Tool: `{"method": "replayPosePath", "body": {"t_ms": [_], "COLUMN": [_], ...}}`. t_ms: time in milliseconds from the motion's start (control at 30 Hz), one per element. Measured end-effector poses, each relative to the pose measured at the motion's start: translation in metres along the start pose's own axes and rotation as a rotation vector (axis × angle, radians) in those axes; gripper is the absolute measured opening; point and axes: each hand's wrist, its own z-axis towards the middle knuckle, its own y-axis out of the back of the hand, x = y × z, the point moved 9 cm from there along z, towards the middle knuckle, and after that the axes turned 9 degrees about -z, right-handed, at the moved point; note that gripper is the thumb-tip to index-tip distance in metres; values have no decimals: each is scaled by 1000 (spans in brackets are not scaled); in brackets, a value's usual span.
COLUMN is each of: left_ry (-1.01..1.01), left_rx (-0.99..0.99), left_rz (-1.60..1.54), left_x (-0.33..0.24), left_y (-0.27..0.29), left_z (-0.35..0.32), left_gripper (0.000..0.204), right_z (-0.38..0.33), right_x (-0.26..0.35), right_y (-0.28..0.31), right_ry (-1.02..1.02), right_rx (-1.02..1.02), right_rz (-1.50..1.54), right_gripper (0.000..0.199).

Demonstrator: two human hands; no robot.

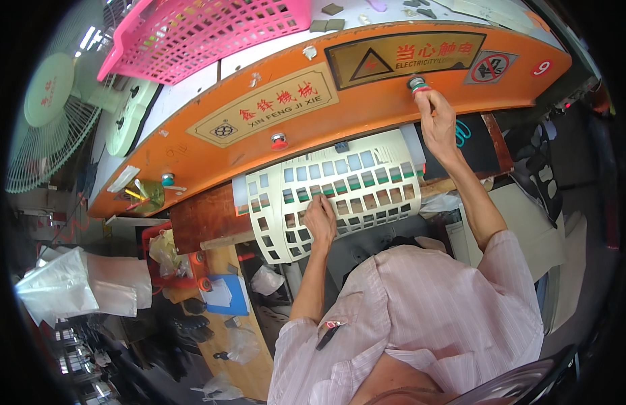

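Note:
A large cream sheet (277, 197) with rows of cut-out rectangular windows lies curved over the work edge in front of me. My left hand (320, 219) is closed at the middle of this sheet, its fingers curled among the windows. Up and to the right, my right hand (437, 125) reaches the orange machine panel (367, 101). Its fingers are bunched on a push button (417, 84) there, partly hiding it. Coloured layers, green among them, show through the sheet's windows.
A red button (279, 141) and a green button (168, 179) sit further left on the panel. Above stands a pink basket (212, 40), with a fan (51, 91) at far left. Teal-handled scissors (463, 133) lie right of the sheet. A blue clipboard (237, 295) rests lower left.

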Motion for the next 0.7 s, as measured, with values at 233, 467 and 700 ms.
{"method": "replayPosePath", "body": {"t_ms": [233,467,700], "left_ry": [-85,-88,-11], "left_rx": [-96,-98,-36], "left_rz": [-92,-96,-62], "left_x": [-11,-9,-1], "left_y": [8,9,4], "left_z": [-3,4,7], "left_gripper": [25,26,29], "right_z": [-116,-183,-190], "right_x": [-35,-94,-92], "right_y": [71,37,30], "right_ry": [-193,-339,-190], "right_rx": [-8,152,129], "right_rz": [-141,-245,-199], "right_gripper": [27,26,39]}}
